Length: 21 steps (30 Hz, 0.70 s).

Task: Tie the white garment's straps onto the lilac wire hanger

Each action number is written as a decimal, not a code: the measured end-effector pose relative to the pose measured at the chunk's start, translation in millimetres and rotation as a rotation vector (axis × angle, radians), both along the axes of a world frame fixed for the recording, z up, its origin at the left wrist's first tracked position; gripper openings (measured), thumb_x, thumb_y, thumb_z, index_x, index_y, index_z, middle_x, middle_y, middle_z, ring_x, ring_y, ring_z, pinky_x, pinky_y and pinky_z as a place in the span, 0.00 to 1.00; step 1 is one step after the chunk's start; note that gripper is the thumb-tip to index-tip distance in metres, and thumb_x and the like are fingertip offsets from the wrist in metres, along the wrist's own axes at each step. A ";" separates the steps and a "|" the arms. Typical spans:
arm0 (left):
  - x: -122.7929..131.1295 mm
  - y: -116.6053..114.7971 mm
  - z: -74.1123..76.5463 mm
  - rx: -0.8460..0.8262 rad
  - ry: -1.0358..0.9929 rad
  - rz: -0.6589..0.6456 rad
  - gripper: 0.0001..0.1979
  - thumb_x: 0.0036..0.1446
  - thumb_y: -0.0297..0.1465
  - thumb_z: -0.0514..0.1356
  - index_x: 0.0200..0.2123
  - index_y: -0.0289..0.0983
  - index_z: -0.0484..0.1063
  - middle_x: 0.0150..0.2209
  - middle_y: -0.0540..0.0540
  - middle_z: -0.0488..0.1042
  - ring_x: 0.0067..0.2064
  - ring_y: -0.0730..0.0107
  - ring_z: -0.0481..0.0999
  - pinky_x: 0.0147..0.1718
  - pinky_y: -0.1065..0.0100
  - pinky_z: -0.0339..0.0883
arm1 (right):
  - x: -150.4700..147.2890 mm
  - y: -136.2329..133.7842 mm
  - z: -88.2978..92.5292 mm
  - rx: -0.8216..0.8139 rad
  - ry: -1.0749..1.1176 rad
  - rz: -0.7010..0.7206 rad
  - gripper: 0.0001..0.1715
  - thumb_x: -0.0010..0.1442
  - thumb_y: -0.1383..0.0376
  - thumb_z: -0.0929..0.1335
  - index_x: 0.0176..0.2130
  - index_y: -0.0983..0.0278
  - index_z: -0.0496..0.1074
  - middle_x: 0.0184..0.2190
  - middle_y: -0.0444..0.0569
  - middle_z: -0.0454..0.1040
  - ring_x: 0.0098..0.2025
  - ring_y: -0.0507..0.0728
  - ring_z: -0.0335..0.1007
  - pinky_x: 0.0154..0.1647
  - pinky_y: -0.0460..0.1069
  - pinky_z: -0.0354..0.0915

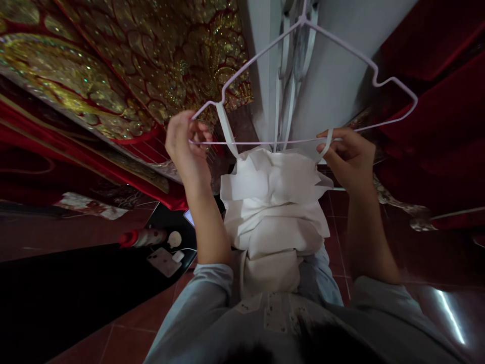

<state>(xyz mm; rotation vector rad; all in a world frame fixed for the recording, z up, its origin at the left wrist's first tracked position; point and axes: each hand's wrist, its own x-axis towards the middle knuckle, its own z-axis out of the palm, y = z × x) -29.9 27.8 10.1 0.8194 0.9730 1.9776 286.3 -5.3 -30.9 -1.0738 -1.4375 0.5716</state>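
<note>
A thin white wire hanger (356, 55) hangs in front of me, with a white ruffled garment (275, 202) suspended from it by two straps. My left hand (187, 144) is closed around the hanger's left end and lower bar, next to the left strap (227, 129). My right hand (348, 156) pinches the right strap (326, 144) at the lower bar. The garment hangs down between my forearms toward my grey shirt.
Red fabric with gold sequined embroidery (125, 65) hangs at upper left, and dark red cloth (435, 126) at right. A white pillar (333, 65) stands behind the hanger. On a black surface at lower left lie a red-capped bottle (142, 237) and a white charger (164, 260). The floor has red tiles.
</note>
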 end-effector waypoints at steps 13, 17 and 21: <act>-1.2 2.3 -25.8 0.044 -0.011 0.021 0.31 0.85 0.51 0.65 0.29 0.42 0.64 0.28 0.48 0.77 0.33 0.64 0.80 0.40 0.64 0.77 | 94.1 30.0 -9.7 0.286 0.200 -0.467 0.21 0.58 0.43 0.85 0.42 0.52 0.87 0.30 0.44 0.75 0.25 0.53 0.58 0.28 0.52 0.57; -6.9 8.0 -24.1 0.009 0.045 0.027 0.34 0.84 0.55 0.65 0.28 0.42 0.63 0.28 0.48 0.74 0.33 0.63 0.80 0.37 0.64 0.72 | 89.4 30.0 34.1 0.150 -0.030 -0.204 0.24 0.53 0.40 0.89 0.43 0.46 0.89 0.41 0.52 0.86 0.40 0.65 0.78 0.42 0.65 0.73; -3.9 7.9 -22.7 0.015 -0.014 0.033 0.35 0.81 0.57 0.67 0.27 0.42 0.65 0.27 0.48 0.73 0.29 0.65 0.73 0.34 0.66 0.69 | 60.8 27.4 70.7 0.080 -0.272 -0.114 0.16 0.59 0.48 0.88 0.42 0.42 0.85 0.42 0.52 0.85 0.46 0.71 0.79 0.48 0.70 0.75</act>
